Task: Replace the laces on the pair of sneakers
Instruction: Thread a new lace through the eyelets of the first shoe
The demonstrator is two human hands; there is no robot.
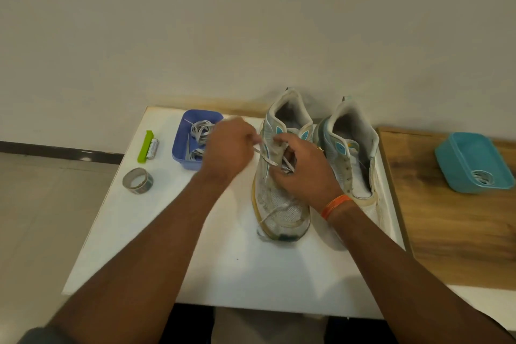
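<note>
On the white rectangular board two worn white mesh sneakers stand side by side. Left of them sits a blue plastic tray holding flat laces; further left, a grey tape roll.

Plain room, white table, bare wall

The left hand is blurred. The eyelets beneath the right hand's fingers are hidden, so the lace cannot be followed past the fingertips.
</note>
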